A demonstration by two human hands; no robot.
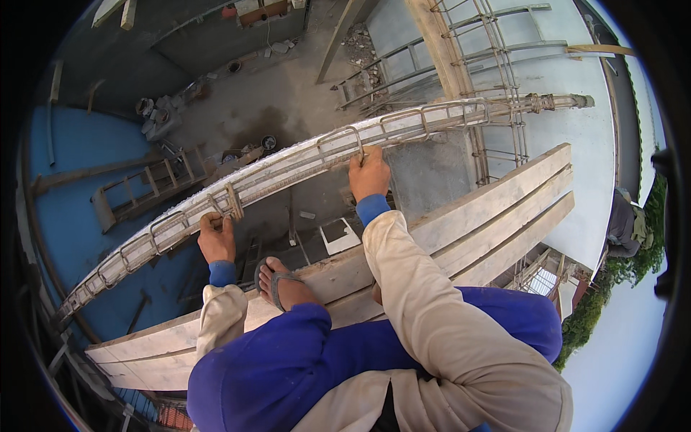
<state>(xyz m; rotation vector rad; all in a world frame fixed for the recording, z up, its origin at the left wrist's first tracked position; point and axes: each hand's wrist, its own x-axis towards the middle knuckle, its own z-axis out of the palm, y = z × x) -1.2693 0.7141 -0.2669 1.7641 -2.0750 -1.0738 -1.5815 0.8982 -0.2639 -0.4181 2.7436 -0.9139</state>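
Observation:
A long rebar cage (302,160) of thin rods and bent stirrups runs slantwise across the view, along a narrow pale beam. My right hand (370,175) is closed around a steel stirrup (348,132) that stands up from the cage. Farther left, my left hand (217,239) has its fingers curled at the cage's near edge, closed on another stirrup (213,199); its fingertips are partly hidden. Right beside that hand, several stirrups (234,201) are bunched together.
I squat on wooden planks (497,205) with gaps between them, one sandalled foot (284,284) near their edge. Far below lies a concrete floor (288,90) with buckets and rubble. An upright rebar column (497,65) and a timber post (439,43) stand at the cage's right part.

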